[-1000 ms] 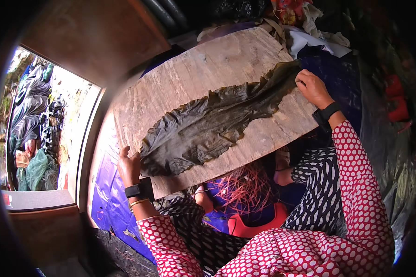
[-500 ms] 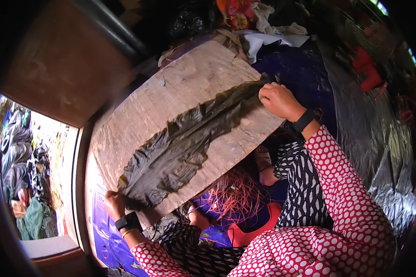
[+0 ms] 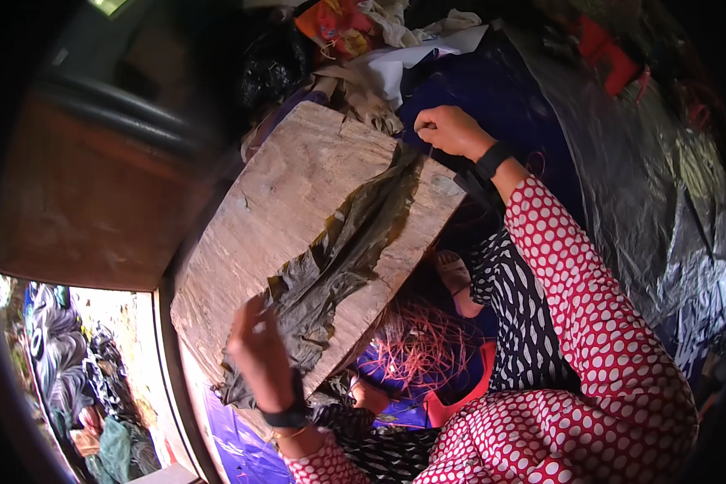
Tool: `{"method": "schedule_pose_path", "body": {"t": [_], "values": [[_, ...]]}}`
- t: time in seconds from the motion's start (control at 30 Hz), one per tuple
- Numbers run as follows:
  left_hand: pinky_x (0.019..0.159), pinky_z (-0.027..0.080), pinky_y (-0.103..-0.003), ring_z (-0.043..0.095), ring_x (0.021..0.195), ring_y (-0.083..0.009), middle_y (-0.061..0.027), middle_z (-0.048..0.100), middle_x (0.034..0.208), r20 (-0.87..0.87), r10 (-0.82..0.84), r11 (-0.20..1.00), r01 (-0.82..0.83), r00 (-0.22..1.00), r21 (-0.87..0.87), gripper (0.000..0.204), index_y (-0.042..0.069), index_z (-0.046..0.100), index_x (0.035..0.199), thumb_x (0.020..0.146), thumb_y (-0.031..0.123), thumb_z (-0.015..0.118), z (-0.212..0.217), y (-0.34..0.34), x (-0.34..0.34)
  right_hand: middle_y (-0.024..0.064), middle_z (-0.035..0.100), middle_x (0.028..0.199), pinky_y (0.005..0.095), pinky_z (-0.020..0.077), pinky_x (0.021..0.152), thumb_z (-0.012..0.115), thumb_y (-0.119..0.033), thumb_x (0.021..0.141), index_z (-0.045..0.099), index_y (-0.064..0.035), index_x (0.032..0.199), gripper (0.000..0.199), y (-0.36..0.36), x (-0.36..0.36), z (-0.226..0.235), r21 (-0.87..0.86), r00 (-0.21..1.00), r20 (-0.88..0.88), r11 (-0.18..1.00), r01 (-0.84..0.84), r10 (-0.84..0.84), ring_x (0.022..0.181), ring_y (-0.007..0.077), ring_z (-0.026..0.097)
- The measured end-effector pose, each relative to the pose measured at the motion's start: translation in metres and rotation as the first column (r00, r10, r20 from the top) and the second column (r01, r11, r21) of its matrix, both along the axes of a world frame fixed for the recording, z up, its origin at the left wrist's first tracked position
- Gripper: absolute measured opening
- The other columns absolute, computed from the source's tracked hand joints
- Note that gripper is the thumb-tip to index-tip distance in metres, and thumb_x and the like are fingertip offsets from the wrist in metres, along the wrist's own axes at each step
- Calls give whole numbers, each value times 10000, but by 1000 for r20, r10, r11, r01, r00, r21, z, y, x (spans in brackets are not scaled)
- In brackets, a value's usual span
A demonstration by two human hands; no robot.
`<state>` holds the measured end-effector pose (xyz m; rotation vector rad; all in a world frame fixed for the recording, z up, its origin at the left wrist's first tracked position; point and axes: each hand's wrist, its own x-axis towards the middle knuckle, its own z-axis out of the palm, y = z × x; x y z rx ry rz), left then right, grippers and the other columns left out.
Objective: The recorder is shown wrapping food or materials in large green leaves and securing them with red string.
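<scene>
A long, dark brown-green, wrinkled leaf-like strip (image 3: 343,242), resembling kelp, lies lengthwise on a wooden board (image 3: 274,185). Its far end is narrow and bunched; its near end spreads wider. My right hand (image 3: 457,133) is raised just past the far end, fingers closed in a pinch. A thin dark bit shows under those fingertips, but what it belongs to is unclear. Over the near left part of the strip hovers my left hand (image 3: 258,351), its fingers smeared by motion. Both wrists wear dark bands.
Tangled pink-red strings (image 3: 423,343) and a red plastic object (image 3: 464,385) lie below the board, near my feet. Grey plastic sheeting (image 3: 629,194) spreads at right. A brown wooden panel (image 3: 81,202) stands at left, above a bright opening with bundled material.
My left hand has let go of the strip's near end and risen over it. My right hand has lifted beyond the far end. The strip is narrower and more folded; the view has turned.
</scene>
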<state>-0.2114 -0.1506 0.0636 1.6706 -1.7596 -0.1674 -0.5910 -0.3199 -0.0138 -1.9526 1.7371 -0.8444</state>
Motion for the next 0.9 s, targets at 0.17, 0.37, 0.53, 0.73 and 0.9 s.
{"method": "schedule_pose_path", "body": {"t": [0.17,0.37,0.53,0.73,0.9], "values": [[693,502,-377,636,776,-346,-169,654,881,35,-410,907,403,912,117,143,37,655,925,796,57,596,-3,-80,-112,129,674,842,405,491,730,600,-137,716,697,-93,859,178,-4,-14,-37,161,996,-48,985,-64,73,824,312,637],[736,499,-386,643,842,-322,-147,669,901,137,-454,876,412,880,251,217,53,647,960,750,106,651,-57,-151,-168,118,672,911,392,497,734,580,-108,726,693,-106,922,226,-8,-5,-33,277,992,17,953,-126,126,867,300,638],[751,499,-385,644,877,-311,-144,675,924,258,-429,842,280,866,461,393,63,621,1044,679,157,730,-70,-171,-210,150,660,951,430,506,736,557,-91,706,691,-95,947,276,-5,-13,-18,257,997,-63,966,-36,53,908,340,630],[622,486,-294,640,690,-154,-114,678,766,-57,-441,726,394,896,564,183,-12,682,873,772,137,649,-72,-208,-219,155,657,869,431,493,712,540,-116,739,667,-81,907,213,-5,-14,-17,296,990,-114,954,-48,85,860,344,627],[565,437,-263,567,633,-130,-30,635,770,-401,-218,751,416,890,513,220,-27,666,925,846,163,591,-90,-250,-176,159,657,868,433,498,701,558,-83,707,656,-65,899,216,-5,14,-6,324,988,-95,942,-83,120,859,345,631]]}}
